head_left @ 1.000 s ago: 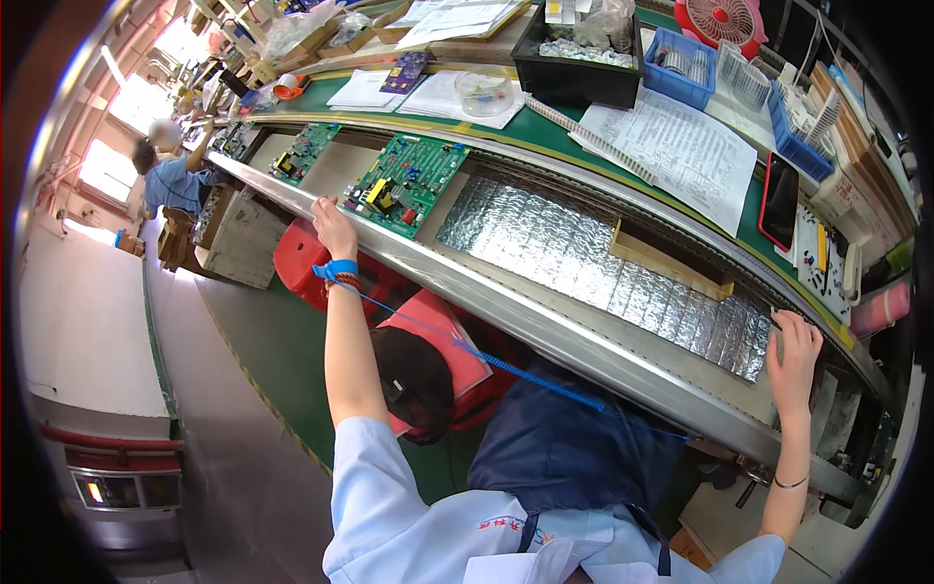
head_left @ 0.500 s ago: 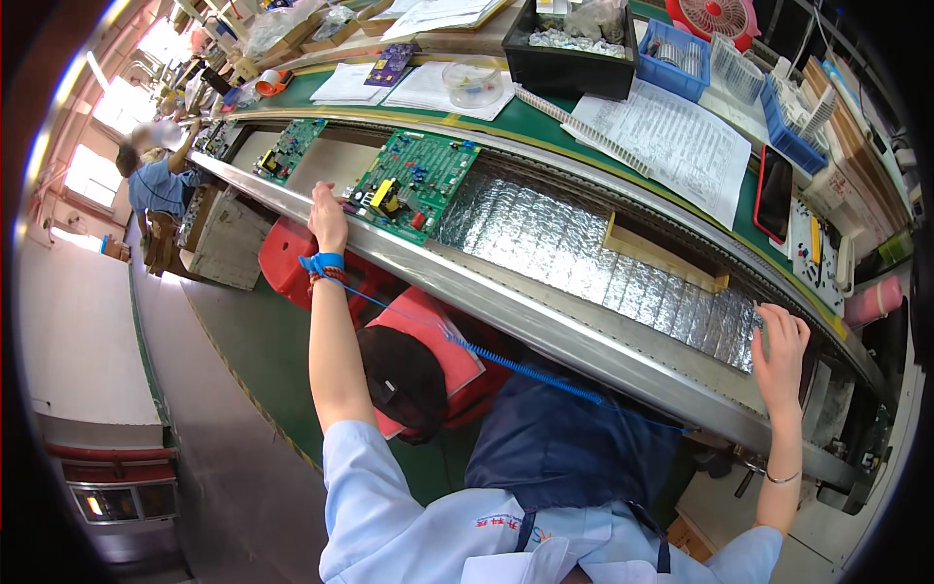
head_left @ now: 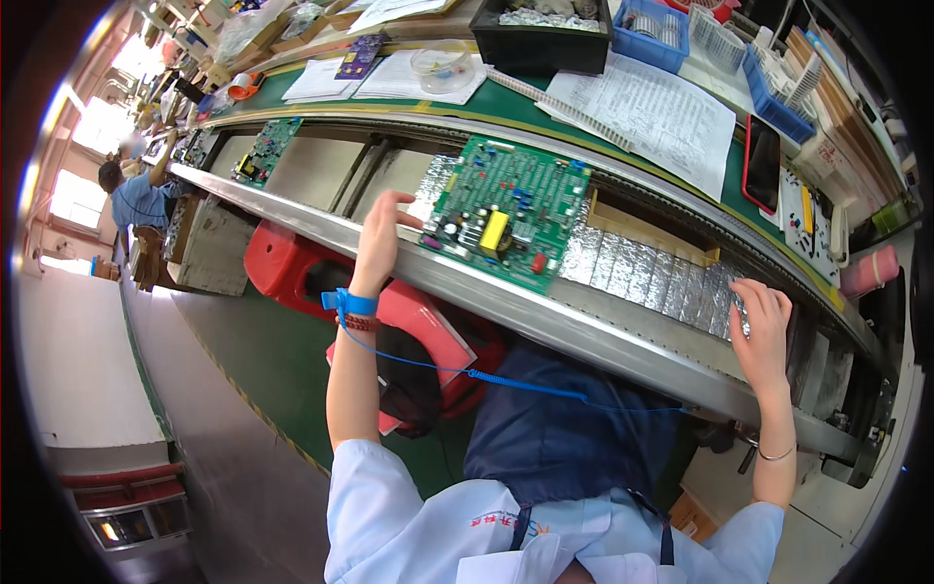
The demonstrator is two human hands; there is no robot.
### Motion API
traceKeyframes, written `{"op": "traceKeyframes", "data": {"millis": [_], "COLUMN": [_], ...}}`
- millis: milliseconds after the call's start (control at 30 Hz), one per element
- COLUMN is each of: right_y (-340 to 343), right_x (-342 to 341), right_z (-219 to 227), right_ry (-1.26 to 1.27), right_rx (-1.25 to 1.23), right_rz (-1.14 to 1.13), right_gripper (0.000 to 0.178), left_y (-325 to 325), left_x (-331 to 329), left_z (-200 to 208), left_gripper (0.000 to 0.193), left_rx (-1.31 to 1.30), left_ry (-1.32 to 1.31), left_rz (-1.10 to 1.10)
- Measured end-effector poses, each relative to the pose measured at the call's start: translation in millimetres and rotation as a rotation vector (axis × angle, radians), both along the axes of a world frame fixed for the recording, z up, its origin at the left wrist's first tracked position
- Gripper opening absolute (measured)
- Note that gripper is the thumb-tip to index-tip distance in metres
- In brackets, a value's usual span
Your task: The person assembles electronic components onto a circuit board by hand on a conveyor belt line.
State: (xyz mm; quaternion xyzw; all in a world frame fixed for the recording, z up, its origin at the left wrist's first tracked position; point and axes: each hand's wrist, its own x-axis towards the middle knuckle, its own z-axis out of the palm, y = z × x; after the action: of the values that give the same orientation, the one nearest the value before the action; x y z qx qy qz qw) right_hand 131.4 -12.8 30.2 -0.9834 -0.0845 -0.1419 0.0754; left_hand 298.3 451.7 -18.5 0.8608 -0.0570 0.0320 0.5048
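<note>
A green circuit board (head_left: 520,209) with a yellow transformer and a small red part lies across the rails of the line. At its left edge, the fingertips of my left hand (head_left: 377,248) meet or nearly meet the board; the fingers are stretched out and grip nothing. A blue wrist strap with a coiled cord circles that wrist. Farther right, my right hand (head_left: 764,331) hovers over or rests on the end of the silvery foil surface (head_left: 642,277). Its thumb and fingers are apart, with nothing visible between them. A wooden strip (head_left: 657,234) lies on the foil behind.
A second circuit board (head_left: 265,154) lies farther left on the line. The metal front rail (head_left: 467,292) runs before me. Beyond are papers (head_left: 652,117), a black bin (head_left: 540,44), a blue basket (head_left: 650,34) and a red-cased phone (head_left: 762,165). A person (head_left: 141,200) sits far left.
The circuit board has slid right along the line, with my left hand following at its left edge. My right hand has shifted slightly left.
</note>
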Motion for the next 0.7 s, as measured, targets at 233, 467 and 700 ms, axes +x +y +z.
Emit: {"op": "traceKeyframes", "data": {"millis": [233, 467, 700], "right_y": [1.0, 12.1, 33.3], "right_x": [-4.6, 0.4, 16.0], "right_z": [2.4, 12.9, 24.1], "right_ry": [-0.020, -0.051, -0.033], "right_rx": [0.023, 0.129, 0.257], "right_rz": [-0.009, -0.003, 0.126], "right_gripper": [0.028, 0.026, 0.021], "left_y": [-70.4, -121.9, -142.3], "left_x": [-26.8, -41.4, -44.2], "left_z": [12.8, 16.1, 18.2], "left_gripper": [0.029, 0.036, 0.039], "left_rx": [-0.155, -0.004, 0.095], "left_ry": [0.204, 0.212, 0.207], "left_rz": [-0.230, -0.331, -0.358]}}
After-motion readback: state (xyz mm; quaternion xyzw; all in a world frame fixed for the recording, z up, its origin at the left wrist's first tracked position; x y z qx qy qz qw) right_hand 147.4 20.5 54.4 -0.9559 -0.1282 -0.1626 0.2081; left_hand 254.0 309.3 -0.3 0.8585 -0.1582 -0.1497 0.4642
